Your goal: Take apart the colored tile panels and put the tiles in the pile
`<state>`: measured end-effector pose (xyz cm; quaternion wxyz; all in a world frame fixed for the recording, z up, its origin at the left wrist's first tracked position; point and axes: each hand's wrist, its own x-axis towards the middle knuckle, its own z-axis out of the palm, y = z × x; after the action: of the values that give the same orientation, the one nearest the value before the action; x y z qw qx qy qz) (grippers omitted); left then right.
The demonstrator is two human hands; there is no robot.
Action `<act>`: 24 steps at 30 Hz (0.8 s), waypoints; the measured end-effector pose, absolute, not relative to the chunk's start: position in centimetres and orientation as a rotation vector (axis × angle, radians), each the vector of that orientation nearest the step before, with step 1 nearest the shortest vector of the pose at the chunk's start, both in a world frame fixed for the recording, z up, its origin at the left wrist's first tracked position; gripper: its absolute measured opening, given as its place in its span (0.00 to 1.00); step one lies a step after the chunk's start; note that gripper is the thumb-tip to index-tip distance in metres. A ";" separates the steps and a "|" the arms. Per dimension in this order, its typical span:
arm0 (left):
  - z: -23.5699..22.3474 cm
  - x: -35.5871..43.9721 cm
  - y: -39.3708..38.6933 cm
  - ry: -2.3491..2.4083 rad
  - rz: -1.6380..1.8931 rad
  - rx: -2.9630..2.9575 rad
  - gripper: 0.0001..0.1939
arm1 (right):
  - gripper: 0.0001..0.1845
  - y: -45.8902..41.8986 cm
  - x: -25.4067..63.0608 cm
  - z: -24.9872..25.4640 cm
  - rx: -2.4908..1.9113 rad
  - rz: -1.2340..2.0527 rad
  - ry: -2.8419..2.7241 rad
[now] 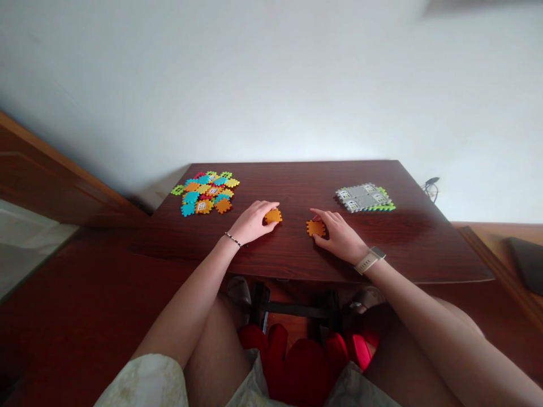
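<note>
Reddish-brown wood-grain desk point(297, 186) against a pale wall point(271, 85), viewed from above. Left hand point(251, 222): the fingers point(266, 207) curl together over an orange interlocking plastic tile point(274, 216), which they appear to hold at its edge. Right hand point(340, 237): the index finger point(319, 213) and neighbouring fingers lie along a second orange tile point(315, 228), flat on the desk between the hands; whether they clamp it or merely rest on it cannot be told. Judged by their thin, flat form, the tiles are probably light and stiff, and may slide on the polished desk; the toothed rim offers the surest hold, between thumb and fingertips. Far left: a loose heap of multicoloured tiles point(206, 192), some bearing window prints. Far right: a flat stack of grey and green tiles point(363, 198), also with windows. A beaded bracelet point(232, 239) circles the left wrist; a smartwatch point(370, 260) circles the right. The hands hide parts of both orange tiles and the left thumb. Red shapes point(297, 362) below the desk edge are hard to identify.
</note>
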<state>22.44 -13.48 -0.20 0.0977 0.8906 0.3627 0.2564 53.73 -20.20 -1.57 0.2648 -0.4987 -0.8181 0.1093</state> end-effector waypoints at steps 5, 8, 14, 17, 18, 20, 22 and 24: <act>0.0 15.6 -11.7 1.518 1.066 2.421 0.21 | 0.37 -20.3 53.8 -1.6 -1.349 0.283 -2.218; -0.4 9.8 -10.4 1.934 1.288 2.125 0.20 | 0.35 -20.3 53.7 -1.6 -1.340 0.271 -2.227; -2.3 0.8 -9.6 2.508 1.260 1.574 0.16 | 0.33 -20.3 53.1 -1.7 -1.327 0.227 -2.249; -3.2 -0.4 -9.6 2.581 1.175 1.458 0.13 | 0.31 -20.3 52.7 -1.8 -1.309 0.217 -2.247; -3.4 -0.5 -9.6 2.572 1.169 1.459 0.12 | 0.31 -20.2 52.6 -1.8 -1.304 0.215 -2.246; -3.6 -0.6 -9.4 2.517 1.196 1.503 0.11 | 0.30 -20.2 52.4 -1.8 -1.296 0.211 -2.246; -3.6 -0.7 -9.1 2.453 1.261 1.525 0.10 | 0.30 -20.1 52.3 -1.9 -1.289 0.207 -2.248; -3.5 -0.9 -9.0 2.417 1.338 1.480 0.11 | 0.30 -19.9 52.1 -1.9 -1.288 0.203 -2.244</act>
<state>-0.86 -9.04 -3.49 0.0036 0.4723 0.7712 0.4268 52.14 -19.88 -1.92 0.2700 -0.4778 -0.8325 0.0754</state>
